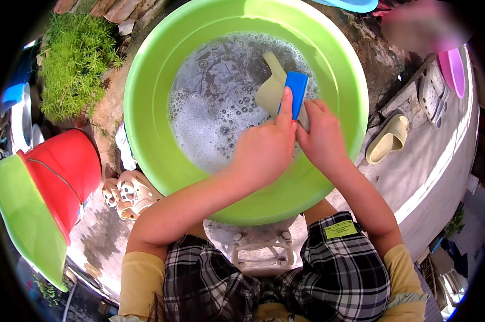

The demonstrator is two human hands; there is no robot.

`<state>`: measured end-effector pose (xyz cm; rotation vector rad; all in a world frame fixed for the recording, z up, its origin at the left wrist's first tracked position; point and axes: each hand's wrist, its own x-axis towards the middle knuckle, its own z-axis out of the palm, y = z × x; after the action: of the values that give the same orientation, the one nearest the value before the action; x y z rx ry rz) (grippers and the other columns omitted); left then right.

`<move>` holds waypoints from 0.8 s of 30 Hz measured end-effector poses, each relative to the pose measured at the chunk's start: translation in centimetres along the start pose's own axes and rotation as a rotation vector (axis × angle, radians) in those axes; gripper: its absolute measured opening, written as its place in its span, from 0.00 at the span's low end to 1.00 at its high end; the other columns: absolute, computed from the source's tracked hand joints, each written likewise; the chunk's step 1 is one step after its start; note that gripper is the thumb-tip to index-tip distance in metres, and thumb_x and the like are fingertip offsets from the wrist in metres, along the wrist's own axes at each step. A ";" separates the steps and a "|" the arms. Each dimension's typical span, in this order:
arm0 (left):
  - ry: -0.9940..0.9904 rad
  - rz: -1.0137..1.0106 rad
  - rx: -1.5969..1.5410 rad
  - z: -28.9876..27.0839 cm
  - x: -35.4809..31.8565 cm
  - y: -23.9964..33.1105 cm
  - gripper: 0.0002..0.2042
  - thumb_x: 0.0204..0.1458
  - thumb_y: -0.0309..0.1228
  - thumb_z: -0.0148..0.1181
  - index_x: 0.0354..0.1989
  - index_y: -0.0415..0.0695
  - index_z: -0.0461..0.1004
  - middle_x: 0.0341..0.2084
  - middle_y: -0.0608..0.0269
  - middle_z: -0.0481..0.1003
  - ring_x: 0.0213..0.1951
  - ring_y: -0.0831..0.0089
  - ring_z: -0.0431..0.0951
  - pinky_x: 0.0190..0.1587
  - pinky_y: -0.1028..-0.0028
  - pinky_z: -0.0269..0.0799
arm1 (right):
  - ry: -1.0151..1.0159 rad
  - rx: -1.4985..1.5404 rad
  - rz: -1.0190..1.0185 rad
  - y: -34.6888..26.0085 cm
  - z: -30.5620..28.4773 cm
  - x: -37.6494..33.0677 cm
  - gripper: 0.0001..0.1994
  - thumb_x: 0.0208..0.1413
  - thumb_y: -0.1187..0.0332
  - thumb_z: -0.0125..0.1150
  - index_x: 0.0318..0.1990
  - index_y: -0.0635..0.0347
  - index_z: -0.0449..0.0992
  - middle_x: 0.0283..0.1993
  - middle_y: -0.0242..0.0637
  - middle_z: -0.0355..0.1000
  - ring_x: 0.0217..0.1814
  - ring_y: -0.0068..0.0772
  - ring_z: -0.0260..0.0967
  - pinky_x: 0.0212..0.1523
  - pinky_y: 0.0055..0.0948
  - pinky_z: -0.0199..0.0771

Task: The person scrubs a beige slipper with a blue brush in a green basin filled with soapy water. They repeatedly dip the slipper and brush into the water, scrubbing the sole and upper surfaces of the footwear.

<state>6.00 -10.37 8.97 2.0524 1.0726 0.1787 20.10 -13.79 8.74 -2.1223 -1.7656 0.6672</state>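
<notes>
A lime-green label (339, 229) with small dark print sits on the black-and-white plaid shorts (344, 268); the lettering is too small to make out. The left hand (264, 145) is closed around a blue block (299, 91), perhaps a scrubbing brush, though its underside is hidden, with the index finger laid along it. The right hand (323, 134) is clamped on the near end of an olive-beige sandal (269, 92), which lies under the block, over the foamy water (205, 129) inside a large lime-green basin (352, 96).

The basin stands outdoors on sunlit concrete (425, 166). To its right are a cream slide (390, 139), a pale clog (430, 94) and a pink tub (453, 72). To its left are beige clogs (137, 193), a red bucket (68, 177) beside a lime-green vessel (25, 214), and a leafy plant (73, 64) near rough stones (127, 9).
</notes>
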 end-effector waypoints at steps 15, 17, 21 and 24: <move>0.029 0.079 -0.069 0.6 -0.8 0.5 0.25 0.58 0.32 0.42 0.61 0.32 0.49 0.14 0.46 0.71 0.18 0.50 0.72 0.20 0.57 0.65 | 0.084 0.092 0.024 1.4 0.5 0.2 0.20 0.41 0.73 0.61 0.46 0.69 0.70 0.41 0.50 0.68 0.38 0.52 0.69 0.39 0.39 0.71; 0.025 -0.059 0.001 0.1 1.5 -1.9 0.27 0.58 0.32 0.43 0.63 0.33 0.46 0.14 0.47 0.70 0.17 0.51 0.72 0.20 0.59 0.65 | 0.042 0.110 0.035 1.2 0.0 0.6 0.20 0.41 0.73 0.61 0.46 0.69 0.70 0.41 0.51 0.68 0.38 0.52 0.69 0.39 0.39 0.71; -0.019 -0.056 -0.025 -0.1 1.2 -0.6 0.26 0.58 0.32 0.43 0.62 0.32 0.47 0.14 0.46 0.70 0.17 0.51 0.71 0.21 0.57 0.64 | 0.071 0.116 0.040 1.3 -0.3 0.6 0.19 0.41 0.73 0.60 0.44 0.69 0.71 0.40 0.49 0.69 0.39 0.51 0.70 0.39 0.39 0.71; -0.047 0.000 -0.061 -0.1 0.0 -0.1 0.26 0.58 0.32 0.43 0.62 0.33 0.46 0.15 0.46 0.70 0.18 0.50 0.71 0.21 0.57 0.64 | 0.083 0.115 0.083 1.4 -0.5 0.9 0.18 0.41 0.73 0.60 0.43 0.68 0.72 0.39 0.48 0.69 0.38 0.50 0.70 0.39 0.38 0.71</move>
<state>5.88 -10.24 8.92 1.9931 1.0265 0.1605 21.66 -13.18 8.31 -2.1237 -1.5652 0.6747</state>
